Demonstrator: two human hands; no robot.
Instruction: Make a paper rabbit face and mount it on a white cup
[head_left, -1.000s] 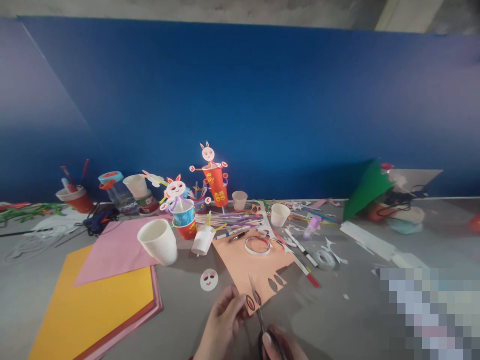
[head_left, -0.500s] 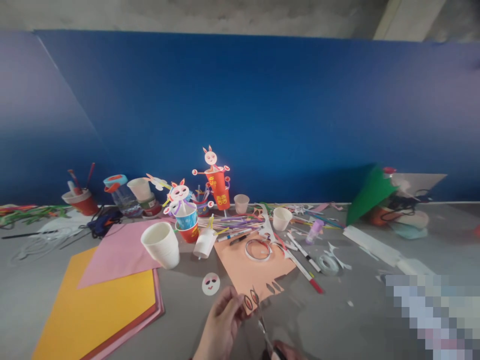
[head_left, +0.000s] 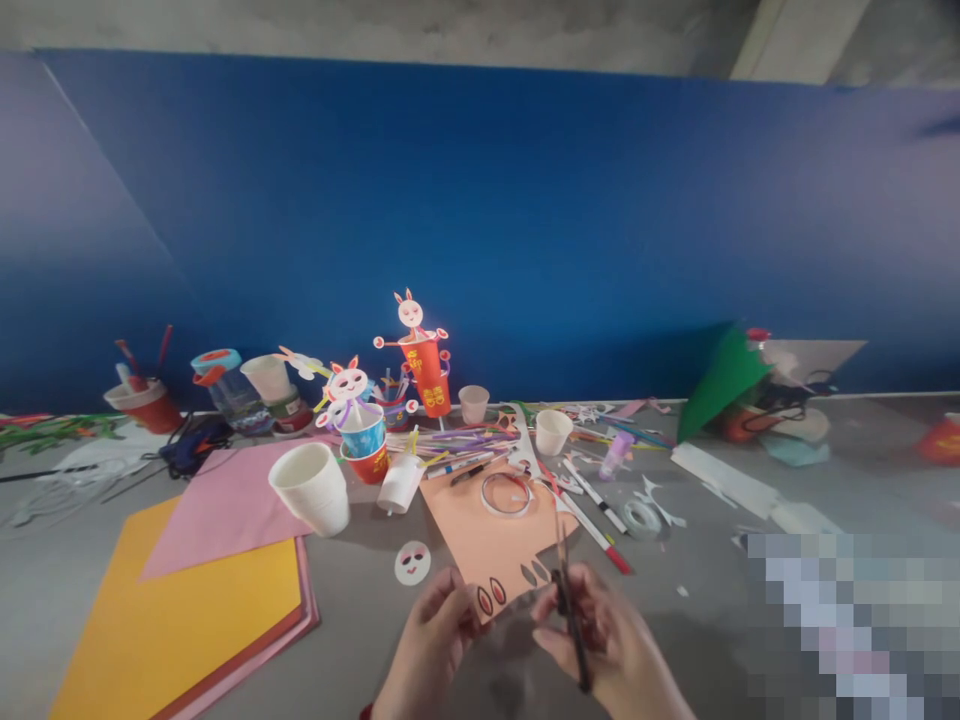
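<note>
1) Peach paper (head_left: pixel 480 545) spreads across the frame's lower centre, its near corner pinched in your left hand (head_left: pixel 437 637)
2) Your right hand (head_left: pixel 609 637), right of bottom centre, grips scissors (head_left: pixel 568 608), points toward the top
3) White face disc (head_left: pixel 412 563) lies left of the paper

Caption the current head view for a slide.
Left hand holds a corner of the peach sheet, marked with two red leaf shapes; right hand holds scissors, pointing forward.
</note>
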